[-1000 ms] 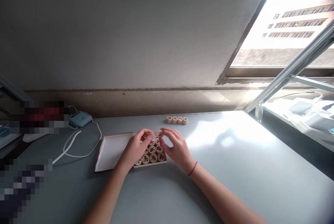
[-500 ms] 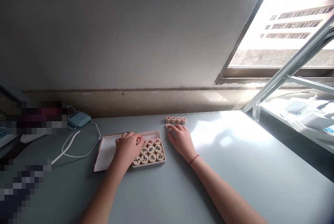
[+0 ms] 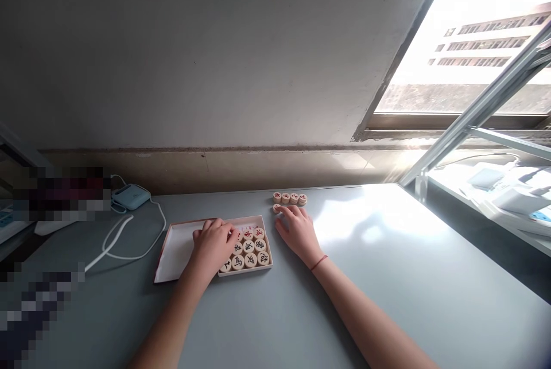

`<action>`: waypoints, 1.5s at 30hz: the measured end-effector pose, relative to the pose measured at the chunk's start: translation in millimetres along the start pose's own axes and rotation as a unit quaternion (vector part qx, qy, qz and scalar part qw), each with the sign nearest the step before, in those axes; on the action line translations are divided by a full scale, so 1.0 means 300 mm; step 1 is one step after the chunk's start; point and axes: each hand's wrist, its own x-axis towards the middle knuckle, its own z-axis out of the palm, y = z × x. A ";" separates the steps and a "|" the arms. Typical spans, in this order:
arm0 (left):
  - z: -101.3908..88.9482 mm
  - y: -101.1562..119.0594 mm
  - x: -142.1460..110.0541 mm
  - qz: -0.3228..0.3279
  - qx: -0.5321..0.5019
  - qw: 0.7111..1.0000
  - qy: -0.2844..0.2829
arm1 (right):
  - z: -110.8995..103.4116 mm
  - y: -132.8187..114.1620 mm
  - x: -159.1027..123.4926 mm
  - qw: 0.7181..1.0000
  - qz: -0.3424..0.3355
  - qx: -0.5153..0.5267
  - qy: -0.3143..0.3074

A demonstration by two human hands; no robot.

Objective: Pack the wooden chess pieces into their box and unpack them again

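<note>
Round wooden Chinese chess pieces [image 3: 248,247] with red or black characters fill rows in a shallow white box [image 3: 246,272]. My left hand [image 3: 214,243] lies over the box's left part with its fingers bent down. Whatever those fingertips hold, if anything, is hidden. Farther back on the right, my right hand [image 3: 298,232] has its thumb and fingers at a single chess piece [image 3: 276,208], gripping its near side. Just behind that piece, a short row of stacked chess pieces [image 3: 290,198] with red characters runs left to right.
The open box lid [image 3: 175,248] lies left of the box. A white cable [image 3: 165,222] and a light blue device [image 3: 131,197] are at the back left. The grey table [image 3: 258,323] meets a wall; a metal frame [image 3: 456,128] and window stand at right.
My left hand has shifted very slightly over the box, covering a bit more of the near-left piece. My right hand stays at the single chess piece.
</note>
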 end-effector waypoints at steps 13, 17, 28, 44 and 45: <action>-0.034 0.028 -0.008 0.005 -0.065 0.998 -0.023 | -0.010 -0.006 0.002 0.999 0.019 -0.004 -0.026; -0.035 0.026 -0.006 0.004 -0.075 0.997 -0.026 | -0.008 -0.006 0.002 1.000 0.019 0.001 -0.022; -0.043 0.033 0.002 0.018 -0.151 0.987 0.047 | -0.046 -0.045 0.001 0.987 -0.070 0.119 0.080; -0.065 0.054 -0.011 0.023 -0.282 0.959 0.002 | -0.085 -0.177 -0.039 0.940 -0.202 0.271 0.055; -0.062 0.048 -0.008 0.012 -0.245 0.969 0.011 | -0.081 -0.172 -0.038 0.943 -0.195 0.265 0.058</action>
